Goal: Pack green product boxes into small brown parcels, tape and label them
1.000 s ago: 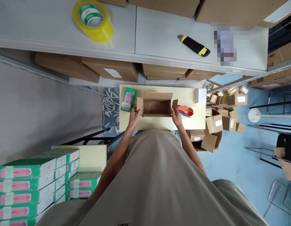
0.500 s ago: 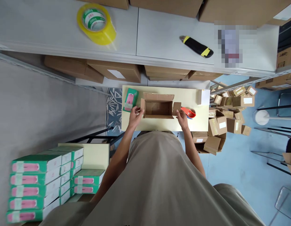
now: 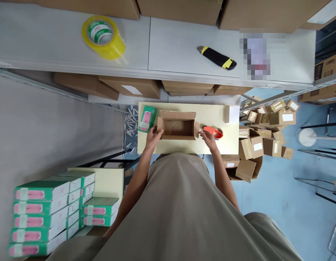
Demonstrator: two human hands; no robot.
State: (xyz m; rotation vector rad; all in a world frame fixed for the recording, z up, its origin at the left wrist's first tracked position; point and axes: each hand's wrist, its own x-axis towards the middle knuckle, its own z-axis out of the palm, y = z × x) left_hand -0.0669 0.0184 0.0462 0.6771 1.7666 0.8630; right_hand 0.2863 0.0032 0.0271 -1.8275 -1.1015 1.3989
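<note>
An open cardboard box [image 3: 179,137] lies on the cream table, its flaps folded out and nothing visible inside. My left hand [image 3: 154,138] is closed on the box's left flap, thumb toward the opening. By the right flap is my right hand [image 3: 209,140], its fingers stretched toward the flap's edge; whether they touch it is hard to tell. Just beyond that hand lies a red-orange tape dispenser [image 3: 209,129]. A green box with a pink picture [image 3: 147,119] lies just beyond my left hand.
A white box [image 3: 233,114] stands at the table's [image 3: 222,148] right end. The shelf [image 3: 168,50] ahead carries yellow tape [image 3: 113,47] and a utility knife [image 3: 217,57]. Green boxes [image 3: 34,190] are stacked at lower left. Cardboard boxes [image 3: 273,146] lie on the floor at right.
The box's right flap swung outward, then back up toward the opening. My right hand now sits slightly farther from the box. My left hand stays at the left flap.
</note>
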